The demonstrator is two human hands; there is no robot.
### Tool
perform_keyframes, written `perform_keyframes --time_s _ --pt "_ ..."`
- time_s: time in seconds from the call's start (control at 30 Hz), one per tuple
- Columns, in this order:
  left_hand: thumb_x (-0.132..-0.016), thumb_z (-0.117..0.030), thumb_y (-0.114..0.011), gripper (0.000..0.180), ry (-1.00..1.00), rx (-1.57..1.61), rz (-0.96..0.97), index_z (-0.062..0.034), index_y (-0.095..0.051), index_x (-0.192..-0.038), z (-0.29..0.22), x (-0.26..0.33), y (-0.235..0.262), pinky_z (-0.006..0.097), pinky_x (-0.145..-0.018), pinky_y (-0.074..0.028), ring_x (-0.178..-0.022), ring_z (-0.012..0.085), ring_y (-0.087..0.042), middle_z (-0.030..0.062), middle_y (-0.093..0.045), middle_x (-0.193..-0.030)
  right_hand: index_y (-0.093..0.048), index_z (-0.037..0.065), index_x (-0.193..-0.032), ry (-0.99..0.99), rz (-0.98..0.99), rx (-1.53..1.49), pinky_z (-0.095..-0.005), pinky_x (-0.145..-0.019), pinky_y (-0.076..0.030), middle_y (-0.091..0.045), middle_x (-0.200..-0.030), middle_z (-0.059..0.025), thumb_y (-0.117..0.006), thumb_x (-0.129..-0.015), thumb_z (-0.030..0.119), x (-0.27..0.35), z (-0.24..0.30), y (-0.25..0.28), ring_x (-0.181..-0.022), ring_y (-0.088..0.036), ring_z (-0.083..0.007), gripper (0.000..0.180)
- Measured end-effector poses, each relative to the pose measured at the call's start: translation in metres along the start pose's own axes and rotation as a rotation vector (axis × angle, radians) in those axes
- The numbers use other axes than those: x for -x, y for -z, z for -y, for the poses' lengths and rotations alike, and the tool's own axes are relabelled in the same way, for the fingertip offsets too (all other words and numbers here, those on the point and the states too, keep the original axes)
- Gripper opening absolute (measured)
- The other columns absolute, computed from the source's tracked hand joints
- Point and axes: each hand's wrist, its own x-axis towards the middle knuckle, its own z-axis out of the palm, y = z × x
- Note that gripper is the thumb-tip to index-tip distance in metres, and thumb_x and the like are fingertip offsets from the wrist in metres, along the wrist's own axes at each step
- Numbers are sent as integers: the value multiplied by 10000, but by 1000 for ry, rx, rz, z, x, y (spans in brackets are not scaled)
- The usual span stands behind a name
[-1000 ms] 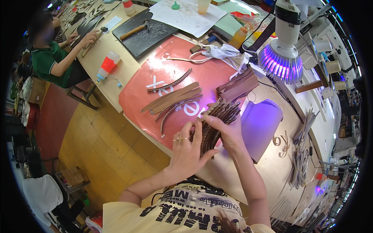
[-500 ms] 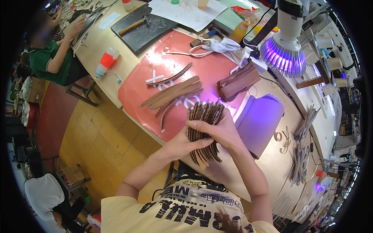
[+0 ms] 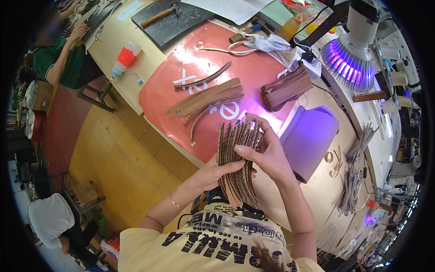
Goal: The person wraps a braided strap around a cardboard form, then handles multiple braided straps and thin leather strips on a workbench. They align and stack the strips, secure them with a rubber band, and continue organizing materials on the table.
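Between my hands is a thick bundle of brown strips with braided, rope-like edges [image 3: 233,145], held upright above the table's near edge. My left hand [image 3: 216,171] grips the lower left side, its thumb lying across the front. My right hand [image 3: 268,147] wraps the right side, with the thumb on the front and the index finger bent over the top end. Beyond them, several flat brown strips [image 3: 208,97] and one curved braided strip [image 3: 204,78] lie on a red printed sheet [image 3: 158,104]. A second stack of brown strips [image 3: 286,89] sits further right.
A brown roll [image 3: 312,136] lies right of my hands, near a bunch of thin strips [image 3: 351,190]. A lit lamp [image 3: 349,63] hangs at upper right. A hammer [image 3: 158,17] rests on a black slab [image 3: 181,31]. A red-and-white bottle [image 3: 126,59] stands left; a co-worker in green [image 3: 56,63] sits beyond.
The bundle has turned to show more of its braided edges, its strips slightly fanned. My right hand has shifted, its index finger rising to the top end. The view has moved slightly.
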Motion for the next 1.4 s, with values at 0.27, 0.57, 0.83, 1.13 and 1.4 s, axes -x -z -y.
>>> perform_keyframes --time_s 0.27,0.57,0.83,1.13,1.4 --pt "-982 -117 -622 531 51 -42 -56 -37 -379 -1448 -5 -2 4 319 -986 -503 -1169 159 -575 62 -558 -1289 -452 6 -1391 148 -126 75 -260 -814 -526 -655 -1023 -63 -760 -877 94 -5 -15 -1 -929 -633 -108 605" --pt "-944 -78 -668 505 -39 -21 -192 -47 -448 -1397 16 2 26 336 -979 -512 -1149 179 -594 58 -584 -1263 -492 13 -1386 165 -121 519 -323 -757 -520 -701 -965 -149 -735 -906 253 -23 -17 -15 -857 -684 -189 589" --pt "-989 -143 -583 313 -371 18 -197 -2 -533 -1264 -40 41 62 451 -941 -546 -1081 286 -641 125 -644 -1094 -599 93 -1263 327 -354 1093 -438 -759 -541 -516 -1280 -168 -721 -852 208 -83 -28 -3 -936 -638 -319 443" --pt "-1011 -156 -555 311 -441 -233 -399 23 -534 -1265 -119 69 76 420 -915 -572 -1052 272 -663 141 -654 -1108 -640 96 -1047 513 -114 1414 -410 -824 -504 -604 -1057 -86 -637 -798 89 -108 -42 -7 -1038 -587 -270 249" --pt "-1005 -159 -577 340 -268 -326 -295 6 -519 -1297 -116 40 59 393 -885 -583 -1027 245 -677 142 -668 -1110 -652 123 -987 618 71 1723 -355 -796 -437 -642 -985 -7 -593 -805 104 8 67 11 -955 -587 -199 193"
